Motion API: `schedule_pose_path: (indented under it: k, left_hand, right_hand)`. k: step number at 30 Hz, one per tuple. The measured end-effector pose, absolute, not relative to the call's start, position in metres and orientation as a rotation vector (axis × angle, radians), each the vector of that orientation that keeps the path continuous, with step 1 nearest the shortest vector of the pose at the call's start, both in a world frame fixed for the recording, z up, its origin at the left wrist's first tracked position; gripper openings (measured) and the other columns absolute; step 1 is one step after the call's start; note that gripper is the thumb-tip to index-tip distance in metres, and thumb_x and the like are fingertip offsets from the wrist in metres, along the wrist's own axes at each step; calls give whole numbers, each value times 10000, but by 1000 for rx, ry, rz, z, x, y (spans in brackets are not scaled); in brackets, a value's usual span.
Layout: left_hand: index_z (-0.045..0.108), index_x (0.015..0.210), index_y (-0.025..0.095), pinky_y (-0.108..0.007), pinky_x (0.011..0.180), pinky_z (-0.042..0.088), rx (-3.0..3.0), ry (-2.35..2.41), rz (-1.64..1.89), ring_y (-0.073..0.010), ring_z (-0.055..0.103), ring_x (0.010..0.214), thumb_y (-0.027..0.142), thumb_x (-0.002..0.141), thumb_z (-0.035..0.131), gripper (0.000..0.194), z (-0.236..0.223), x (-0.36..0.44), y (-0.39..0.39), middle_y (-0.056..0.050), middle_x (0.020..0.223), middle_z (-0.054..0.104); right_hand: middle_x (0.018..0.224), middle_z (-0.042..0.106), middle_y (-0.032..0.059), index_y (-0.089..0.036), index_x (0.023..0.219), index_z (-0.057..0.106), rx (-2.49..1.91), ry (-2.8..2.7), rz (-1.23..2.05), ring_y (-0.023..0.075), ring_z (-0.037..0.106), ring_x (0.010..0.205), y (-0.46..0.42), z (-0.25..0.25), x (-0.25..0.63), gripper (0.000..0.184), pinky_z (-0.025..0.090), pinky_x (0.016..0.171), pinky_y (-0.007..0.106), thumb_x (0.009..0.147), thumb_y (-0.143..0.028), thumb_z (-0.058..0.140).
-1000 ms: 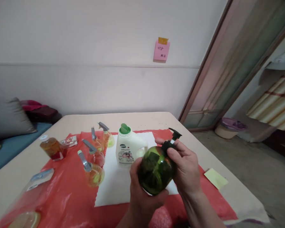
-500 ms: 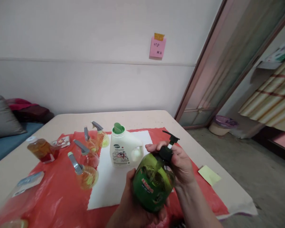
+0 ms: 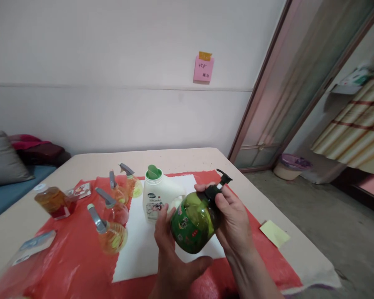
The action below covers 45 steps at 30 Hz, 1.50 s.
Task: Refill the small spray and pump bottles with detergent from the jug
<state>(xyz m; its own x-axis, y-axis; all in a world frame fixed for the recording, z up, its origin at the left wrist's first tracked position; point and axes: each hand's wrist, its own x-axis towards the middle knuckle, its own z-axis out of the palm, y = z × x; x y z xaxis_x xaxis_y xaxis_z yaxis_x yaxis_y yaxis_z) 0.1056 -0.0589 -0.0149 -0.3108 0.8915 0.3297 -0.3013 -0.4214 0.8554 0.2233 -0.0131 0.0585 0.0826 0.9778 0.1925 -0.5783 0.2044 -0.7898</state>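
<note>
A green pump bottle (image 3: 193, 226) with a dark pump head leans in the air in front of me, its top toward the right. My right hand (image 3: 233, 216) is closed around its neck and collar, below the nozzle. Against the bottle's left side lie the fingers of my left hand (image 3: 174, 257), and its thumb stretches out under the base, apart from the bottle. Behind it, a pale detergent jug (image 3: 157, 193) with a green spout stands on a white sheet (image 3: 137, 257); the bottle and my left hand partly cover the jug.
Several spray bottles (image 3: 112, 236) with grey triggers stand left on red plastic sheeting (image 3: 77, 257). Farther left are an amber bottle (image 3: 54, 201) and flat packets (image 3: 34, 247). Yellow notes (image 3: 274, 233) lie near the table's right edge. A bin (image 3: 291, 166) stands on the floor.
The bottle has turned, showing another side of its label, and tilts more. My left hand has shifted from cupping its base to its left side, thumb now spread away.
</note>
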Motion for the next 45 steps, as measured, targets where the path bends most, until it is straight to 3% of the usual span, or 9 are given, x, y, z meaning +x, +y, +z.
schedule_pose_path:
  k: [6, 13, 17, 20, 25, 27, 30, 39, 45]
  left_hand:
    - [437, 1310, 289, -430, 994, 490, 1069, 976, 1761, -329, 548, 1240, 139, 552, 837, 870, -13, 96, -63, -99, 1341, 544]
    - [664, 1181, 167, -311, 662, 543, 393, 406, 1098, -275, 721, 890, 500, 832, 631, 484, 0, 83, -55, -123, 1118, 738]
    - [719, 1074, 27, -238, 485, 478, 273, 213, 742, -243, 730, 657, 699, 892, 407, 763, -5, 80, -52, -198, 879, 763]
    - [682, 1167, 12, -257, 572, 535, 245, 164, 708, -242, 743, 747, 760, 900, 301, 881, -6, 78, -54, -232, 981, 754]
    - [544, 1355, 255, -462, 893, 548, 355, 415, 1059, -322, 650, 1148, 671, 830, 598, 672, -5, 82, -56, -132, 1310, 657]
    - [483, 1357, 343, -438, 980, 506, 518, 592, 1344, -315, 594, 1231, 457, 643, 856, 814, -6, 88, -54, -67, 1372, 599]
    - [485, 1294, 319, -377, 946, 520, 755, 760, 1595, -310, 608, 1182, 236, 434, 931, 973, -6, 94, -53, -58, 1294, 603]
    - [708, 1110, 163, -368, 853, 549, 359, 499, 1189, -275, 702, 994, 424, 800, 690, 406, 6, 80, -58, -108, 1098, 750]
    - [754, 969, 127, -306, 518, 518, 276, 541, 1146, -269, 716, 682, 457, 814, 671, 374, -3, 66, -48, -113, 805, 766]
  right_hand:
    - [1050, 752, 64, -236, 977, 736, -571, -808, 1344, 209, 699, 888, -15, 59, 222, 214, 579, 811, 354, 820, -382, 736]
    - [1051, 751, 84, -227, 1009, 731, -569, -844, 1343, 209, 698, 865, -16, 57, 227, 244, 575, 711, 312, 822, -385, 734]
    - [1057, 750, 87, -228, 1009, 729, -553, -874, 1361, 189, 687, 822, -18, 57, 224, 241, 549, 644, 276, 833, -392, 722]
    - [1055, 749, 82, -225, 1012, 729, -554, -874, 1358, 161, 670, 755, -19, 58, 221, 246, 523, 591, 247, 837, -397, 716]
    - [1034, 751, 66, -228, 972, 732, -603, -830, 1317, 176, 683, 802, -15, 58, 220, 215, 558, 686, 284, 828, -388, 728]
    - [1050, 749, 66, -227, 961, 732, -623, -824, 1305, 192, 690, 853, -13, 58, 220, 208, 570, 765, 322, 832, -390, 724]
    - [1087, 745, 72, -232, 969, 732, -642, -832, 1316, 208, 696, 884, -14, 58, 221, 222, 571, 824, 366, 830, -405, 723]
    - [1015, 760, 51, -233, 979, 738, -594, -819, 1121, 224, 684, 1009, -16, 67, 234, 226, 527, 945, 395, 838, -408, 712]
    - [856, 744, 9, -241, 877, 719, -549, -580, 826, 174, 689, 963, -2, 85, 280, 316, 544, 852, 317, 892, -534, 604]
